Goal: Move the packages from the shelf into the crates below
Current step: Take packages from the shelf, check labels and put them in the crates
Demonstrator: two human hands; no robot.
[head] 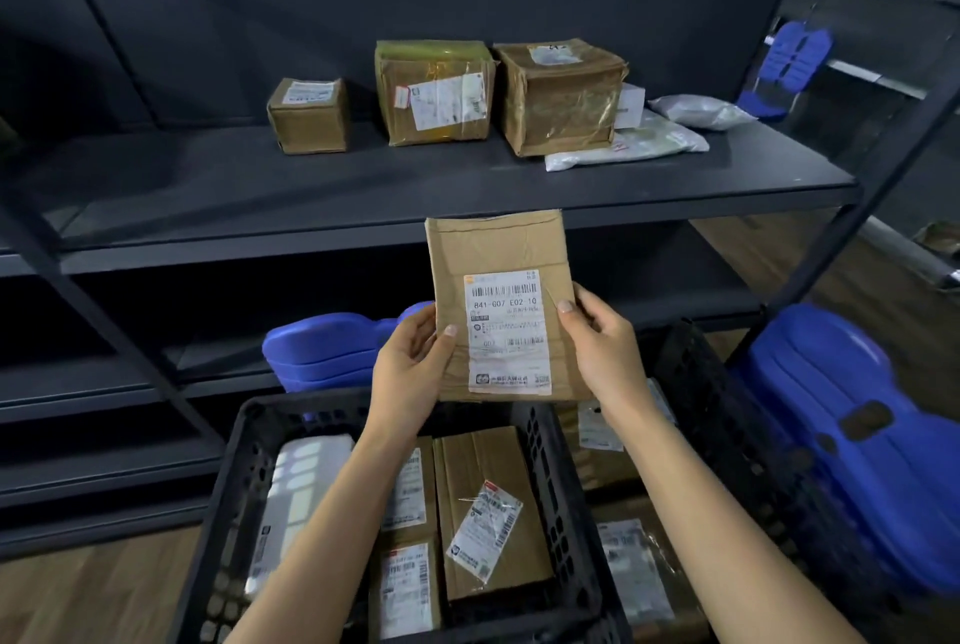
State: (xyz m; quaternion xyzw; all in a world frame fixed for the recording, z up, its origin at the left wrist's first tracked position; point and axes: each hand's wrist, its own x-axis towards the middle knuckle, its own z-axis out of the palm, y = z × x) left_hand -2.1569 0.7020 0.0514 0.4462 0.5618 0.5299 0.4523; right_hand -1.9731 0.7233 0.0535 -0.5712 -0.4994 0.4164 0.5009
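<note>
A flat brown cardboard package (496, 248) with a white barcode label is held upright above the crates, in front of the shelf edge. My left hand (410, 368) grips its lower left edge, thumb on the front. My right hand (602, 342) grips its lower right edge, thumb on the label. On the dark shelf (208, 186) stand a small box (307, 115), a taped box (434, 92) and a larger box (561, 95). Grey poly bags (639, 144) lie to their right. Below, a black crate (249, 435) holds several packages, and a second black crate (727, 414) sits to its right.
Blue plastic pieces lie on the lower shelf (322, 347), on the floor at right (841, 435) and behind the rack (789, 66). A diagonal rack brace (130, 331) crosses at left. The right rack post (841, 238) slants beside the second crate. The floor is wood.
</note>
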